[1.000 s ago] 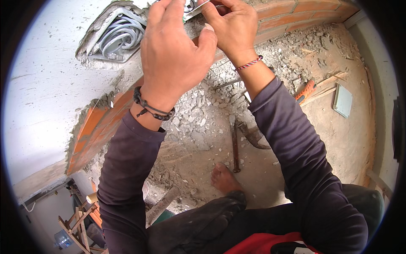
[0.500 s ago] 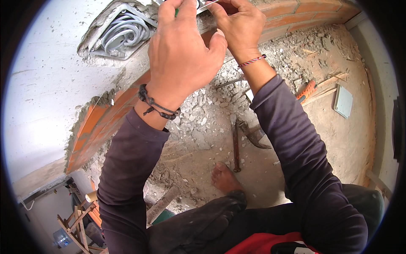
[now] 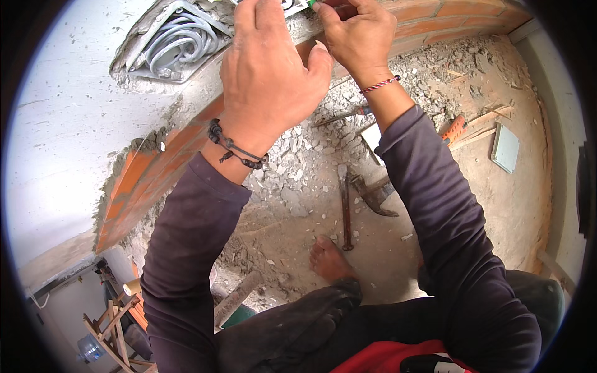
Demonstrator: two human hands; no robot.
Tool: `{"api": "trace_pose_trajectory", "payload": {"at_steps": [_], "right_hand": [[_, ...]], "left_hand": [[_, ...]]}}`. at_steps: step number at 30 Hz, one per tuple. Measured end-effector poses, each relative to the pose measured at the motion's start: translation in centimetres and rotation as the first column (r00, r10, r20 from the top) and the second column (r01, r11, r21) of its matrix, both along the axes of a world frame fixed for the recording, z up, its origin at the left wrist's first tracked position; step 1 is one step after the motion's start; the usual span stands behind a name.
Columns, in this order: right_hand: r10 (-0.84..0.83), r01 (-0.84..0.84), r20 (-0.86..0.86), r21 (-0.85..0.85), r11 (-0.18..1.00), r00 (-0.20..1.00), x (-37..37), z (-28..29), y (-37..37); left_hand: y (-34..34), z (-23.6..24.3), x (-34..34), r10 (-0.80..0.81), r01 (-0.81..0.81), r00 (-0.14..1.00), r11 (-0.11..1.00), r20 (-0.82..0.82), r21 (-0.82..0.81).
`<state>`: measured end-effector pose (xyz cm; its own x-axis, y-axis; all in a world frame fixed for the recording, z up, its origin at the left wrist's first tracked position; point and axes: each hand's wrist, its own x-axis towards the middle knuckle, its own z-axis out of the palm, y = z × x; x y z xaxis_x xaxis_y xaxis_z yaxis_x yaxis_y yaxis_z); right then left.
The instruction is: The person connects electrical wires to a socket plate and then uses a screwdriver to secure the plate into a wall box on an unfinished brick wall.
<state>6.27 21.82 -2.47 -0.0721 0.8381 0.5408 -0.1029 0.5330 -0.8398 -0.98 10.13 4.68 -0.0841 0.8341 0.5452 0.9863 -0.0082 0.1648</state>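
Nearest the camera, the person's dark-trousered leg folds in from the lower edge and ends in a bare foot [image 3: 328, 261] planted on the dusty floor, well below both hands. Just beyond the foot lie a long rusty steel chisel [image 3: 344, 205] and a worn hammer with a dark head [image 3: 373, 194], side by side among grey plaster rubble [image 3: 292, 180], directly beneath the raised forearms in dark purple sleeves. Farther right of the right hand, an orange-handled tool [image 3: 454, 129] and a pale square cover plate [image 3: 505, 148] rest on the floor. The left hand [image 3: 267, 74], wearing a black cord bracelet, is lifted to the top of the picture, its grip closed narrow around a small white piece with dark markings [image 3: 291, 5] at the upper edge. The right hand [image 3: 357, 37], with a red thread bracelet, sits just beside it, its grip pinched on a small green-tipped item [image 3: 318, 5] touching the same spot. Left of the left hand, coiled grey flexible conduit [image 3: 177, 40] fills a chiselled recess in the white plastered wall [image 3: 56, 124], above exposed orange brick [image 3: 137, 174].
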Motion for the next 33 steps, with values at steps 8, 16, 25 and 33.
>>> {"api": "trace_pose_trajectory", "payload": {"at_steps": [8, 16, 25, 33], "right_hand": [[0.009, -0.013, 0.043, 0.101, 0.995, 0.999, 0.6, -0.4, 0.3], [-0.039, 0.035, 0.068, 0.053, 0.998, 0.997, 0.4, -0.2, -0.1], [-0.089, 0.083, 0.067, 0.096, 0.992, 0.994, 0.2, 0.3, -0.4], [-0.212, 0.191, 0.134, 0.158, 0.969, 0.968, -0.3, 0.1, -0.7]], "left_hand": [[-0.2, -0.7, -0.4, -0.045, 0.048, 0.997, 0.998, -0.06, 0.046], [-0.1, -0.9, -0.3, -0.024, 0.049, 0.981, 0.991, -0.194, 0.125], [0.2, -0.2, -0.2, -0.021, 0.027, 0.995, 0.997, -0.096, 0.067], [0.1, 0.5, 0.4, 0.043, -0.043, 0.998, 0.999, -0.048, 0.008]]}}
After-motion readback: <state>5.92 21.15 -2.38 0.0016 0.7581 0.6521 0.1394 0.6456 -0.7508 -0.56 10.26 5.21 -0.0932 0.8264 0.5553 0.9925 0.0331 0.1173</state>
